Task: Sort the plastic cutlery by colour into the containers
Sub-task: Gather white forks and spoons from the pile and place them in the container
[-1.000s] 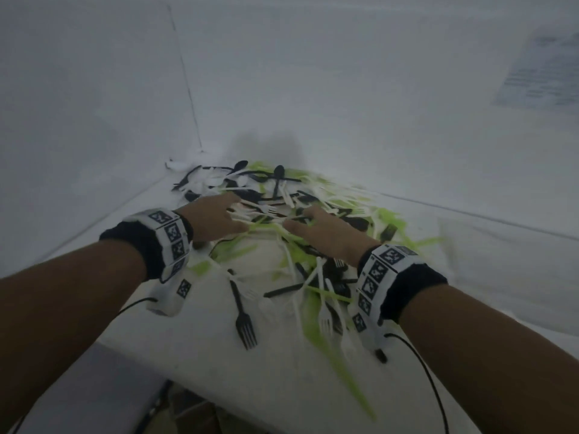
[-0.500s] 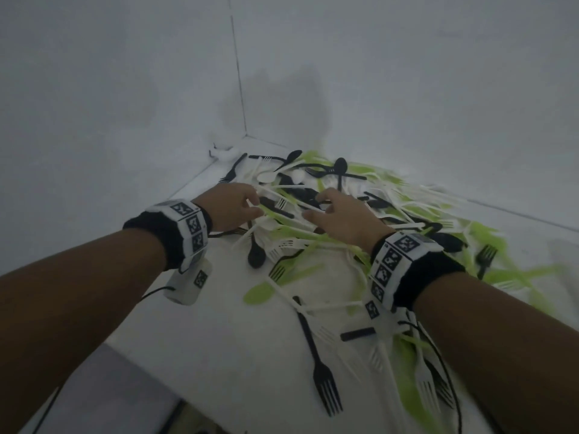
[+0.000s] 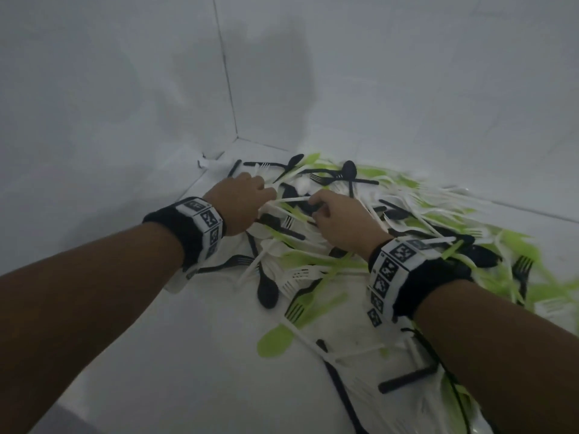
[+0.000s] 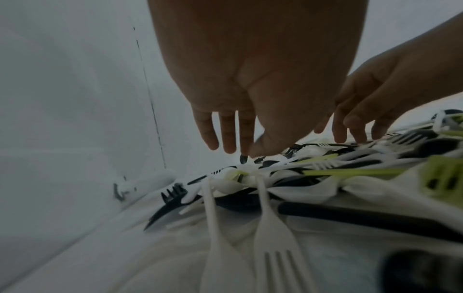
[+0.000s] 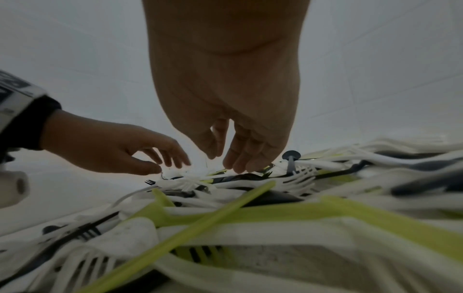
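- Lying on the white table is a big messy pile of plastic cutlery, white, black and green all mixed up, filling the table from 12 o'clock round to 4 o'clock.
- Reaching into the pile from 8 o'clock is the left hand; its thumb and first finger are coming together at a thin white handle, and the other fingers are hanging down, a little apart.
- Reaching in from 4 o'clock is the right hand, just beside the left hand; its fingers are bending down close together, with the tips right at the same white handle, but I cannot tell if they are really pinching it.
- Lying flat at 6 o'clock in the pile is a black spoon.
- Lying just below it is a green spoon, by itself on the table.
- Sitting at 12 o'clock, far back, is another black spoon.
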The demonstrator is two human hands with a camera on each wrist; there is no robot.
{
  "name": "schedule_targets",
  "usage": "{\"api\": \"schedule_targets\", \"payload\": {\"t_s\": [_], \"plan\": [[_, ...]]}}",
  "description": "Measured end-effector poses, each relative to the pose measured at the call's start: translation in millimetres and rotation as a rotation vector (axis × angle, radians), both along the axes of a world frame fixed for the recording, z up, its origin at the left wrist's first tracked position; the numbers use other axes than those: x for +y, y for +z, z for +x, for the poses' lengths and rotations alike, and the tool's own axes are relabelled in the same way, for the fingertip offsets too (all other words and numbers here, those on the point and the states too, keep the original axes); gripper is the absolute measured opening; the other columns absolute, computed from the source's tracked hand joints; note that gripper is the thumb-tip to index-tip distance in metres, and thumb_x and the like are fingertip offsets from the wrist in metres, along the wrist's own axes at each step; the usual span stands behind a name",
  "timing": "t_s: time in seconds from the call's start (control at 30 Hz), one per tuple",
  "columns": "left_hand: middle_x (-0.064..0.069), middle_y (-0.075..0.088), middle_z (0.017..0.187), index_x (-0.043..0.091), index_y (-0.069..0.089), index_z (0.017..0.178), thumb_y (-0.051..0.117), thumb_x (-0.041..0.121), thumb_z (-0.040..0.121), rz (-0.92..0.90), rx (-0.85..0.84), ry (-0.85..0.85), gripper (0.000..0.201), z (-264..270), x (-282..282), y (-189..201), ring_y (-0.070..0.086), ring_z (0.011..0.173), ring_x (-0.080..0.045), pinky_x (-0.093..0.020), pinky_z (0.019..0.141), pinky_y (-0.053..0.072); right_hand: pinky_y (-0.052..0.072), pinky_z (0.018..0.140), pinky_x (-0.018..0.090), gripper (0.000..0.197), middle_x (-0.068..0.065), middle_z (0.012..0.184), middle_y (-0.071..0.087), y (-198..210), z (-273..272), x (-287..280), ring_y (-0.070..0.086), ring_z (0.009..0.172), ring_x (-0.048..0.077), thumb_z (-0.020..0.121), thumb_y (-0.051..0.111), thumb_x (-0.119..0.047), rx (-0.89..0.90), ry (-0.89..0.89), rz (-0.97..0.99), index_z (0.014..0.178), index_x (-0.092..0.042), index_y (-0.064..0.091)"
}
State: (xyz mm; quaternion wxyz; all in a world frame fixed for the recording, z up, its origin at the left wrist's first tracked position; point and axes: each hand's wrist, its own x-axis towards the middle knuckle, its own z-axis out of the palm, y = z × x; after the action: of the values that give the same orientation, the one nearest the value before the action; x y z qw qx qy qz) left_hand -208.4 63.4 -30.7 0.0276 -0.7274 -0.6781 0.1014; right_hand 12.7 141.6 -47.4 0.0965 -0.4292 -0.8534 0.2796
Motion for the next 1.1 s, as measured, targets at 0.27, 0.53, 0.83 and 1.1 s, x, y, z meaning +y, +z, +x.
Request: {"api": "schedule_targets", "payload": {"t_s": [0.27, 0.53, 0.83, 1.1], "plan": [[-0.010, 0.049, 0.135, 0.028, 0.042, 0.151, 0.058, 0.009, 0.091, -0.200, -0.150, -0.100, 0.064, -29, 44, -6, 0.050, 0.119, -0.032, -0.043, 0.093, 0.047, 0.051, 0.095, 0.042, 0.045, 0.011, 0.127, 0.058, -9, -28, 14, 0.059, 0.113, 0.030, 0.097, 0.049, -0.009, -0.085, -0.118, 0.041, 0.137, -0.027, 0.057], [-0.015, 0.052, 0.099, 0.009, 0.062, 0.114, 0.062, 0.006, 0.089, 0.090, -0.223, -0.391, 0.025, -31, 51, -6, 0.050, 0.093, -0.032, -0.044, 0.073, 0.045, 0.046, 0.106, 0.048, 0.069, 0.018, 0.144, 0.048, -4, -57, 37, 0.049, 0.130, 0.038, 0.093, 0.053, -0.007, -0.295, -0.049, 0.024, 0.155, -0.032, 0.040], [-0.010, 0.058, 0.096, 0.010, 0.047, 0.097, 0.049, 0.025, 0.096, 0.471, -0.671, -0.314, 0.015, -15, 31, 31, 0.052, 0.081, -0.025, -0.044, 0.071, 0.046, 0.054, 0.093, 0.046, 0.049, 0.010, 0.131, 0.060, -4, -70, 59, 0.060, 0.117, 0.032, 0.097, 0.051, -0.004, -0.430, 0.023, 0.161, 0.142, -0.024, 0.049], [-0.005, 0.054, 0.063, 0.017, 0.040, 0.109, 0.038, 0.028, 0.111, 0.561, -0.886, 0.073, 0.012, -30, 3, 21, 0.053, 0.049, -0.019, -0.033, 0.046, 0.046, 0.049, 0.082, 0.044, 0.031, 0.008, 0.123, 0.047, -5, -65, 55, 0.054, 0.112, 0.034, 0.100, 0.058, -0.036, -0.340, 0.119, 0.361, 0.129, -0.028, 0.057]]}}
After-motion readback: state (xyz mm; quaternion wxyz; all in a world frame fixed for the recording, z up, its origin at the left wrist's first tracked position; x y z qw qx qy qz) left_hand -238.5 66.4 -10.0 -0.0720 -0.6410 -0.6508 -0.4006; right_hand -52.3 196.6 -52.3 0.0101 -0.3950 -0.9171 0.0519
